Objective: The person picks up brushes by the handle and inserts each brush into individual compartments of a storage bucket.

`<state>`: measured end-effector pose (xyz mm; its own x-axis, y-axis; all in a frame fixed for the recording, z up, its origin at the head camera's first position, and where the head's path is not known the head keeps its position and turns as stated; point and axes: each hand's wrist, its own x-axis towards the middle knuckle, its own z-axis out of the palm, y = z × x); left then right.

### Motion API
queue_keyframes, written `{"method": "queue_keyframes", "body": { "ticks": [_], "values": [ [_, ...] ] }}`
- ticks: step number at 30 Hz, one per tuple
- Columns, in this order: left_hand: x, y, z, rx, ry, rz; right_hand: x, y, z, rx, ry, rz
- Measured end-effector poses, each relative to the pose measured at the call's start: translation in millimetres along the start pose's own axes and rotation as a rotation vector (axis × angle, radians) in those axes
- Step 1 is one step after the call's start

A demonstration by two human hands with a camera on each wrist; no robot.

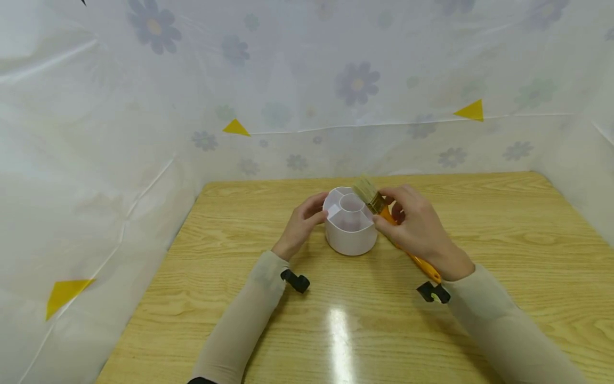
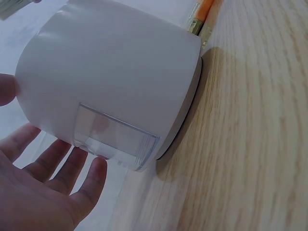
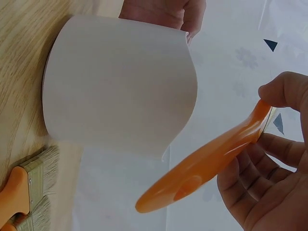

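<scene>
Two hands, two jobs: my left hand (image 1: pixel 299 226) braced the white organizer (image 1: pixel 352 242) while my right hand (image 1: pixel 422 226) carried the held brush (image 1: pixel 376 202).
Left fingers: slightly spread and curved round the organizer's left side, the thumb set apart from them, I judged to stop it sliding or tipping.
Right fingers: thumb and fingers pinched the brush at its neck, where handle met metal band; that grip probably left most of the handle free.
Brush pose: tilted beside the organizer's right rim, bristles up, handle tip low; I could not tell whether the bristles touched the rim.
Spare brushes (image 3: pixel 17 190): what looked like two lay on the counter (image 1: pixel 384 341) near the organizer, likely kept within easy reach.
Organizer's spot: upright on the counter, between my hands.
Organizer's look: smooth and rounded, with a wavy rim, a central ring (image 1: pixel 352 211), dividers around it, and a clear pocket (image 2: pixel 115 137) on its side.
Brush's look: glossy orange handle, brassy band, pale bristles.
</scene>
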<state>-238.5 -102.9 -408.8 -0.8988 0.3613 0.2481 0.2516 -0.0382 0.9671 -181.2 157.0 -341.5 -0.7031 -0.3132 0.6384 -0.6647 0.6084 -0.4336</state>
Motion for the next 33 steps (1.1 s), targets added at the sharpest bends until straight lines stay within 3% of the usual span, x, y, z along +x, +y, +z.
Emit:
{"method": "queue_keyframes", "body": {
  "ticks": [11, 19, 22, 28, 33],
  "values": [
    [1.3, 2.0, -0.4, -0.022, -0.037, -0.013, 0.4, -0.9, 1.9, 0.004, 0.002, -0.011],
    [-5.6, 26.3, 4.3, 0.009, -0.048, -0.006, 1.5, -1.5, 3.2, 0.006, -0.001, -0.011],
    [-6.9, 28.5, 5.3, 0.010, -0.047, -0.006, 1.8, -2.2, 3.0, 0.006, -0.004, -0.003],
    [-5.8, 25.3, 3.6, 0.006, -0.046, -0.015, 4.0, -3.3, 2.5, 0.008, -0.002, 0.002],
    [-0.1, 9.4, -0.4, -0.016, -0.044, -0.011, 5.0, -4.1, 2.5, 0.014, 0.000, 0.010]
  ]
}}
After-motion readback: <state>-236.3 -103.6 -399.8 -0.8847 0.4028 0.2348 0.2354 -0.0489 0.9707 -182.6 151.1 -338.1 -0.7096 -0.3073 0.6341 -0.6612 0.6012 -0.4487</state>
